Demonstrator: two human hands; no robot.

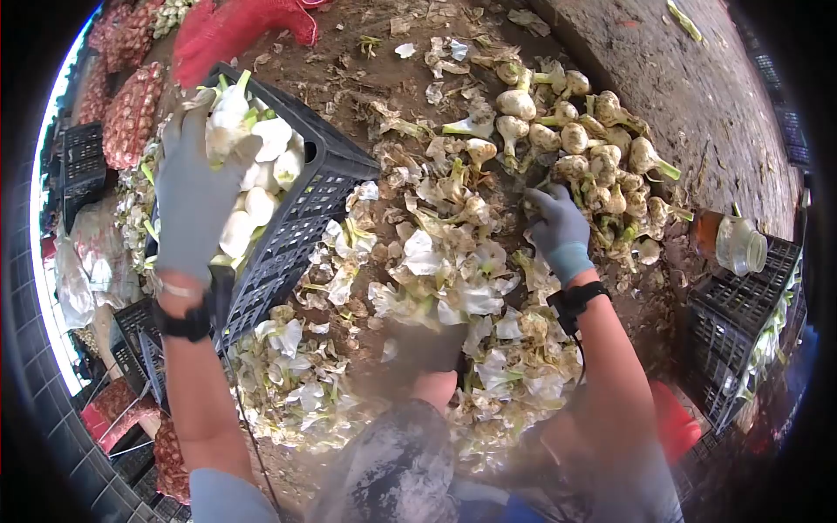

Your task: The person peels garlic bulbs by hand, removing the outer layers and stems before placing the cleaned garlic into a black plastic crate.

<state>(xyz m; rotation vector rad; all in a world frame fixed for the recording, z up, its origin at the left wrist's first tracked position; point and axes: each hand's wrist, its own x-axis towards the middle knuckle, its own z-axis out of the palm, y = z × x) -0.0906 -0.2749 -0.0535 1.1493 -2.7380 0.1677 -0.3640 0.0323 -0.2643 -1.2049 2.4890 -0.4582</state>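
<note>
My left hand [193, 192], in a grey glove, reaches over a black plastic crate [301, 213] at the left. Its fingers are stretched out across cleaned white garlic bulbs [272, 139] inside. The palm side is hidden. My right hand [560, 228], gloved too, is at the near left edge of a heap of untrimmed garlic bulbs [604, 161] with green stems. Its fingers are bent around a garlic bulb at that edge, which they mostly cover. Peeled skins and leaves [445, 261] lie on the ground between my hands.
A glass jar [745, 247] lies tilted on another black crate [728, 327] at the right. Red net sacks [132, 118] of garlic stand at the far left. A red net bag [240, 35] lies behind the near crate. My blurred foot [423, 362] is among the skins.
</note>
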